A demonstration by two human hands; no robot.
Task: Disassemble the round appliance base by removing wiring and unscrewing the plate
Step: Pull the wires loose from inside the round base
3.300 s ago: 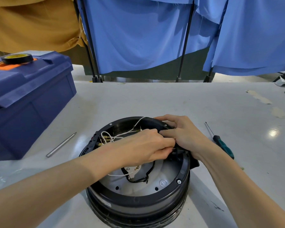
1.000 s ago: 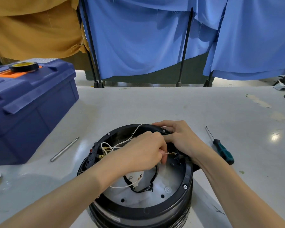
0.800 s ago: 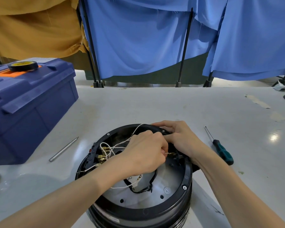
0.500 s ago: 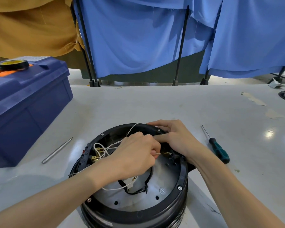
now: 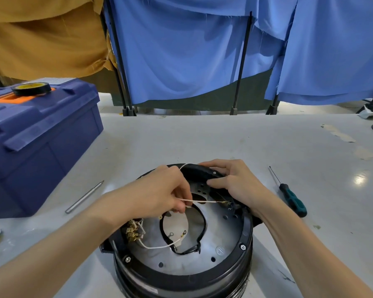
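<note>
Round appliance base (image 5: 182,274) sits on the table (image 5: 202,138) directly beneath both hands. Left hand (image 5: 159,196) pinches a white wire (image 5: 205,202) running to a terminal just under the right hand (image 5: 235,181), which grips the base's black rim (image 5: 247,233). Screwdriver (image 5: 289,193) lies right of the right hand.

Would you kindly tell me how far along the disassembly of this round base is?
Done: two ring terminals lie loose on the metal plate. In hand: the left hand pinches a white wire taut to its connector, and the right hand grips the rim of the round base. Left: rim screws are in place; the green screwdriver lies on the table.
</note>
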